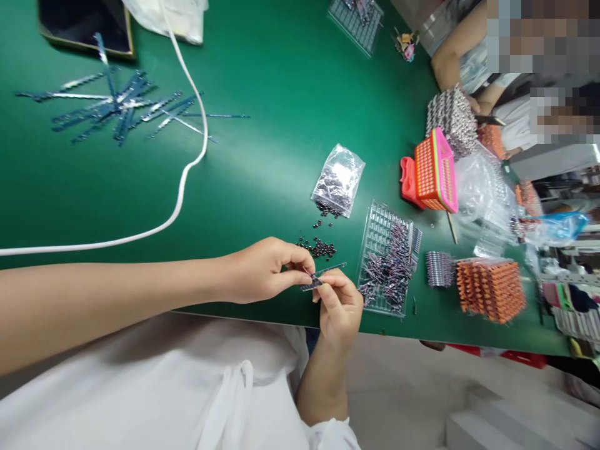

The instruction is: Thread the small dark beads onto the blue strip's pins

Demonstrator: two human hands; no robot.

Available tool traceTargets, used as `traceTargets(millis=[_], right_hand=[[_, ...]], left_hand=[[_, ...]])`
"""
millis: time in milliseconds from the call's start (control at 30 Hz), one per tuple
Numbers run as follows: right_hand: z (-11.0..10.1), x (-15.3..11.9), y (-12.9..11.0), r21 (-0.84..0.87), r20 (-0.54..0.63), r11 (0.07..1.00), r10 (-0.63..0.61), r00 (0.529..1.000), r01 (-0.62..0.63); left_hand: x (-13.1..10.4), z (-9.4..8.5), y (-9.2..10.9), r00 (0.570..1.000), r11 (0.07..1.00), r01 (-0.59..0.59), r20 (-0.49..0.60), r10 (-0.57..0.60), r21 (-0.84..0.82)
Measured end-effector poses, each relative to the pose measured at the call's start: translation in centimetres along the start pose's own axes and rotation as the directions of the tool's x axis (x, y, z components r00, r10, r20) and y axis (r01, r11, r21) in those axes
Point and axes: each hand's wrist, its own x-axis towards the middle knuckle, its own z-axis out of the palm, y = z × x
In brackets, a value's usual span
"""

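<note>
My left hand (274,272) reaches in from the left, its thumb and forefinger pinched on one end of a small dark strip (310,286). From the other side my right hand (341,306) pinches the same strip, with fingers closed; a thin part of it sticks out past the fingertips. Fine detail between the fingers is too small to make out. Just beyond the hands lie loose dark beads (322,249). Close to my right hand is a clear ridged tray (375,231) heaped with thin dark and pinkish pieces (391,269).
A clear bag of dark beads (338,181) lies behind the loose ones. Blue shiny strips (122,103) are piled at left near a white cable (182,181) and a dark tablet-like device (87,25). Baskets (431,172), orange stacks (490,287) and a co-worker's arm (457,53) are at right.
</note>
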Motion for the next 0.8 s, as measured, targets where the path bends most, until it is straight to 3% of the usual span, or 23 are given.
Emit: traceTargets(millis=[100, 233, 367, 467, 533, 633, 700, 800], right_hand=[[-0.6, -0.5, -0.6, 0.014, 0.06, 0.999, 0.031, 0.998, -0.032], [-1.1, -1.2, -1.3, -0.004, 0.103, 0.999, 0.039, 0.994, -0.038], [-1.1, -1.8, -1.7, -0.07, 0.11, 0.997, -0.022, 0.994, 0.03], [-2.0, -2.0, -2.1, -0.211, 0.07, 0.97, -0.113, 0.991, 0.125], [-3.5, -1.9, -2.5, -0.393, -0.028, 0.898, -0.226, 0.974, 0.197], [-6.9, -1.3, -3.0, -0.708, -0.164, 0.676, -0.439, 0.884, 0.205], [-9.1, -0.7, -2.8, -0.816, -0.147, 0.552, -0.479, 0.865, 0.168], [-11.4, 0.2, -1.9, -0.906, -0.101, 0.408, -0.471, 0.876, 0.115]], left_hand=[[-0.2, 0.0, -0.2, 0.994, 0.994, -0.105, 0.037, 0.106, -0.014], [-0.4, -0.2, -0.1, 0.986, 0.991, -0.127, 0.103, 0.131, -0.042], [-0.4, -0.3, 0.1, 0.969, 0.99, -0.123, 0.207, 0.136, -0.072], [-0.3, -0.2, 0.3, 0.979, 0.995, -0.092, 0.178, 0.099, -0.047], [-0.2, -0.2, 0.5, 0.996, 1.0, -0.025, 0.085, 0.026, -0.014], [0.1, -0.5, 0.6, 0.991, 0.994, 0.106, -0.079, -0.109, -0.039], [0.4, -0.8, 0.5, 0.973, 0.985, 0.135, -0.171, -0.152, -0.11], [0.7, -0.9, 0.1, 0.959, 0.967, 0.123, -0.225, -0.174, -0.225]])
